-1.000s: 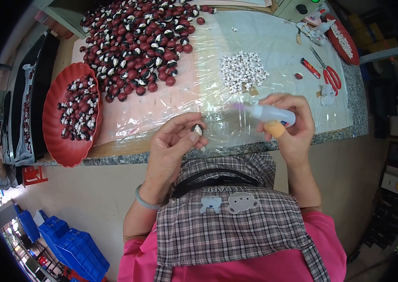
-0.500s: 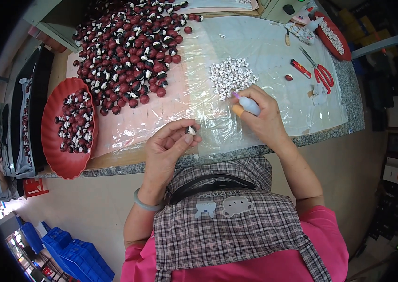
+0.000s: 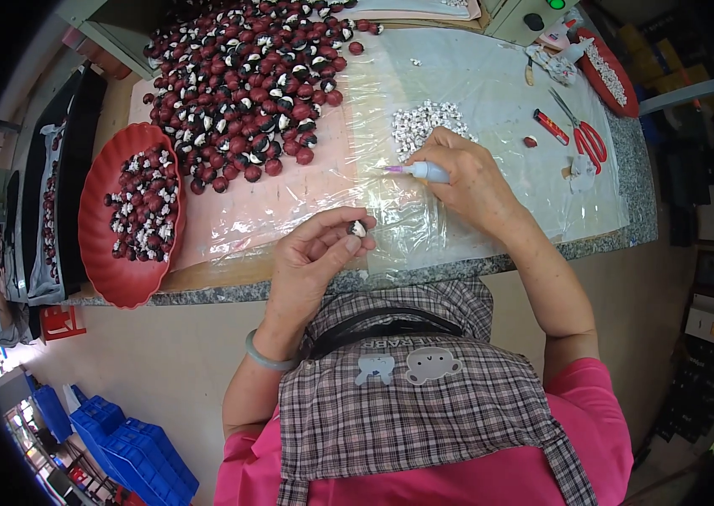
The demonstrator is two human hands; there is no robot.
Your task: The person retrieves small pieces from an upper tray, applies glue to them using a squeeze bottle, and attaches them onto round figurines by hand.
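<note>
A tiny round bead (image 3: 358, 228), dark with a white spot, sat pinched between the fingertips of the left hand (image 3: 315, 257), just above the near edge of the stone counter (image 3: 458, 268). The right hand (image 3: 468, 173) was curled tight around a small glue bottle (image 3: 424, 171) with a thin tip. It lay beside a little heap of white bits (image 3: 426, 125). Crinkly clear plastic (image 3: 475, 76) covered the top. Shiny dark red beads (image 3: 247, 76) lay piled behind, and more filled a smooth red plate (image 3: 125, 282).

Bare plastic sheet (image 3: 289, 198) between piles
</note>
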